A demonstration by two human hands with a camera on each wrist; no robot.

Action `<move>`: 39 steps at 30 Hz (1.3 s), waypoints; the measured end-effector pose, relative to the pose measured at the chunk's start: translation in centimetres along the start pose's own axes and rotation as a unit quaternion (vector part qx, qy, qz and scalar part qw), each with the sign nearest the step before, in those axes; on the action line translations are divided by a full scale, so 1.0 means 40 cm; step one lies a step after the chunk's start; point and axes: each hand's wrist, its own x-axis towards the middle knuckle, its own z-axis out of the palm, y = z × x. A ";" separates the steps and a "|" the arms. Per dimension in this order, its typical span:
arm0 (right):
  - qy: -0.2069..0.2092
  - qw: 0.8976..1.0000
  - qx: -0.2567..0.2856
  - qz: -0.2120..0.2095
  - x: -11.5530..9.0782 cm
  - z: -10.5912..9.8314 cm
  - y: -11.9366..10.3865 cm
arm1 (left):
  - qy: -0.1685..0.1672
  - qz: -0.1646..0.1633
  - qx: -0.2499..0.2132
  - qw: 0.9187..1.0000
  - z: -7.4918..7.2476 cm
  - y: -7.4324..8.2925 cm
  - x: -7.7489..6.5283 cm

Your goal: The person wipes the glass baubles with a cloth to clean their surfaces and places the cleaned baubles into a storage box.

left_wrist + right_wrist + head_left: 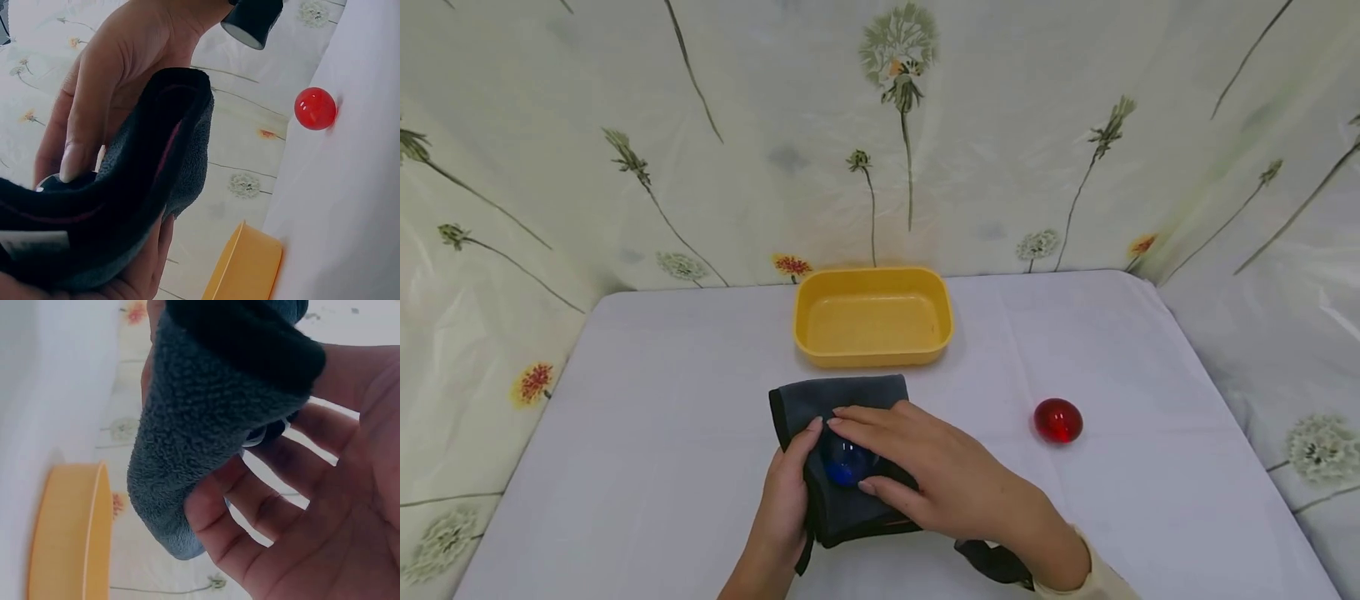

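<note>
A folded dark grey cloth (850,392) with black edging is held up over the table's near half. My left hand (786,500) grips its left side, thumb on top beside a shiny blue ball (846,461) and the other fingers underneath. From the right, my right hand (940,475) curls over the ball, fingertips at its far side and thumb at its near side. In the right wrist view the fuzzy cloth (194,419) covers most of the ball. The left wrist view shows a pink seam and a white label (34,245) on the cloth.
A shiny red ball (1058,420) lies on the white-covered table (625,433), right of the hands. Behind the cloth stands a yellow rectangular tray (872,360), near the table's back edge. Flower-printed sheets (775,167) hang around the back and sides.
</note>
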 end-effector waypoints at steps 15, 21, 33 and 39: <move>0.100 0.989 -0.103 0.035 0.017 0.037 -0.002 | -0.006 -0.016 0.009 1.000 0.006 -0.006 0.001; 0.016 1.000 -0.019 0.006 0.001 0.012 0.001 | 0.001 0.006 0.003 1.000 0.002 -0.007 0.001; 0.084 0.994 -0.072 0.001 0.017 0.023 -0.003 | -0.007 -0.003 -0.006 1.000 0.005 -0.002 -0.002; 0.071 0.996 -0.058 0.000 0.014 0.024 -0.003 | -0.004 -0.001 0.002 1.000 0.004 0.000 -0.002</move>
